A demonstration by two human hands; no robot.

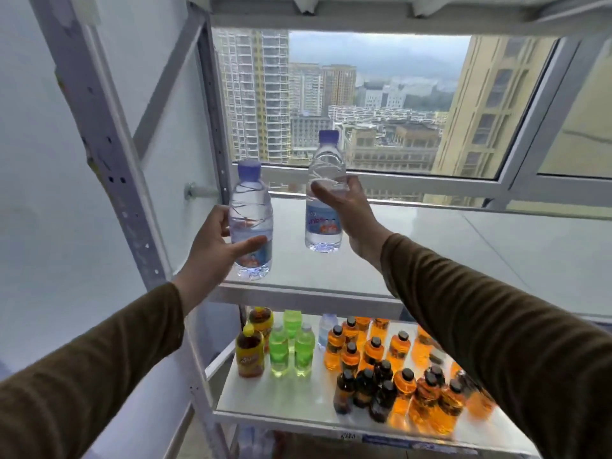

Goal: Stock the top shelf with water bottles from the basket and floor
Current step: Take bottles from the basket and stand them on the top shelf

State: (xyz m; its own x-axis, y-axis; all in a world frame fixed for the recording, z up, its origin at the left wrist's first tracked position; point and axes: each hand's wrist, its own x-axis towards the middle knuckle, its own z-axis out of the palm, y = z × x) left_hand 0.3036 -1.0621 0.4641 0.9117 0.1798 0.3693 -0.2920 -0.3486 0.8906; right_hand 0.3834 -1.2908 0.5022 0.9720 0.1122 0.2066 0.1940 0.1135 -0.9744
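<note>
- The left hand (212, 246) is gripping a water bottle (251, 223) around its lower half, thumb curled across the front and fingers wrapped behind; the bottle is standing upright over the front left edge of the top shelf (414, 253), and whether its base is touching the shelf cannot be told.
- The right hand (344, 210) is gripping a second water bottle (325, 193) at its middle, fingers curled round it; this bottle is sitting upright further in over the top shelf, to the right of the first, the two apart.
- Both bottles are showing purple caps and blue labels.
- Beneath the top shelf, a lower shelf (291, 405) is carrying orange bottles (397, 369), green bottles (291, 346) and two yellow-capped dark ones (251, 349).
- Behind the top shelf, a window (364, 104) is showing tall buildings.
</note>
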